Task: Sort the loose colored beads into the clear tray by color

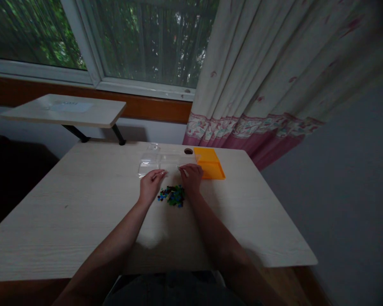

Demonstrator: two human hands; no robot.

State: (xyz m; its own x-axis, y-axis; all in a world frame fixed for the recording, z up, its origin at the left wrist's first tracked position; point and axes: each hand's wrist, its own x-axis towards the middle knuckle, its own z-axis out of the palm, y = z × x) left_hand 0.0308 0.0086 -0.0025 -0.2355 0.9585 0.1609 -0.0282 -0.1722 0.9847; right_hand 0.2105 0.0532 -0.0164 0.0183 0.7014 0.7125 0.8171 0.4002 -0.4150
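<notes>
Over the middle of the table, my left hand (150, 183) is closed in a pinch, its fingertips pointing toward the other hand. What it pinches is too small to make out. A short gap away, my right hand (193, 175) is also pinched closed, and a tiny pale bit shows at its fingertips. Between my wrists lies a loose pile of small blue, green and dark red pieces (175, 196). Just beyond my hands is a clear plastic container (149, 158) with compartments. To the right, an orange tray (210, 158) lies partly behind my right hand.
A round hole (188, 151) is cut near the back edge of the pale wooden table (92, 212). At the back left, a raised shelf (92, 112) on black supports carries a sheet of paper or plastic. A curtain (242, 85) hangs beyond the right back corner.
</notes>
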